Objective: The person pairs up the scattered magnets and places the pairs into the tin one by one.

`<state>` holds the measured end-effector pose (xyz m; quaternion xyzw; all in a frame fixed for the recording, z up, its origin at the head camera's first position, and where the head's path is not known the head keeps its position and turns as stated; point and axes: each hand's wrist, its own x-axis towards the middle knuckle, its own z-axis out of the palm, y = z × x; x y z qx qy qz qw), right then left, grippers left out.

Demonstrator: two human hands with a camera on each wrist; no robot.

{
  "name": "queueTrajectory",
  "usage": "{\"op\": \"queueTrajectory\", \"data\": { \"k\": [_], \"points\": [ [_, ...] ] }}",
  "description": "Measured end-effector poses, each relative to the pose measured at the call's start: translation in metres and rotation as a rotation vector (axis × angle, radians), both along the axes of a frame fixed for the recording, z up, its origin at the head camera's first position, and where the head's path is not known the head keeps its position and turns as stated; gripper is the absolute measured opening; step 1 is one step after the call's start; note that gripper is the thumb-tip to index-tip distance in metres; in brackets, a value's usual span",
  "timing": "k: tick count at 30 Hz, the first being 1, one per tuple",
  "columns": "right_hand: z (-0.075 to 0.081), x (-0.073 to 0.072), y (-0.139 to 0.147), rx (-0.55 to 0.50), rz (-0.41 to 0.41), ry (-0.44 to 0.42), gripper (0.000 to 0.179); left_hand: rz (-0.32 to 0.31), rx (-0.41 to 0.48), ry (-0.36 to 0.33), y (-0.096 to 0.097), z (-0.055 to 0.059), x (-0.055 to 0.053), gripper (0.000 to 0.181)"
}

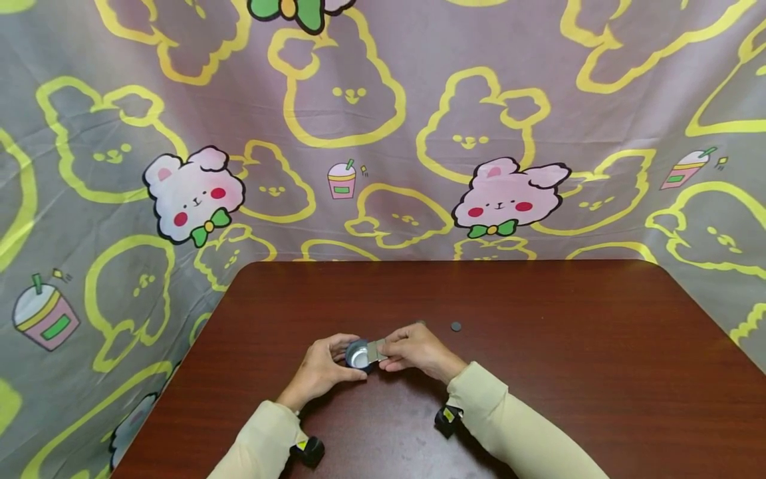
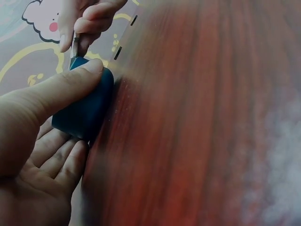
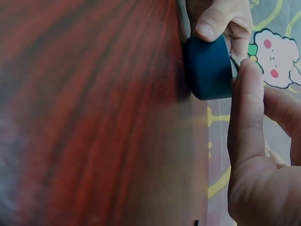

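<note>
A small round dark blue cup (image 1: 358,355) with a shiny silver inside stands on the table. My left hand (image 1: 322,366) grips it, the thumb on the near side and the fingers around the far side. In the left wrist view the thumb lies across the blue wall (image 2: 87,110). My right hand (image 1: 415,349) pinches a flat, thin silvery plate (image 1: 375,350) over the cup's right rim. Seen from the right wrist, the blue cup (image 3: 209,68) is close to the right fingertips, and only a thin edge of the plate shows.
Two small dark discs lie on the brown table (image 1: 568,372) beyond the right hand: one disc (image 1: 456,326) in plain sight, the other (image 1: 421,322) partly hidden by that hand. A patterned cloth (image 1: 383,159) hangs behind the table and at its sides.
</note>
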<state>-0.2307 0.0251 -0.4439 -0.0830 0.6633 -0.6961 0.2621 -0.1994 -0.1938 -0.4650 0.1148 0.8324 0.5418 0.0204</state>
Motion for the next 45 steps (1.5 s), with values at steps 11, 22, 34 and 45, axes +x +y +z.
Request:
{"op": "queueTrajectory", "data": {
  "k": [11, 22, 34, 45],
  "points": [
    [0.001, -0.002, -0.009, 0.161, -0.01, 0.092, 0.016, 0.002, -0.048, 0.015, 0.002, -0.001, -0.003, 0.062],
    [0.007, 0.005, 0.004, 0.136, 0.069, 0.098, 0.021, 0.0, -0.049, 0.027, 0.007, -0.001, -0.002, 0.061],
    [0.004, 0.0, 0.008, 0.217, 0.056, 0.129, 0.011, -0.011, -0.102, 0.051, 0.019, 0.0, -0.001, 0.062],
    [0.004, -0.005, 0.026, 0.279, 0.086, 0.126, 0.017, -0.034, -0.119, 0.096, 0.029, 0.0, -0.001, 0.06]
  ]
}}
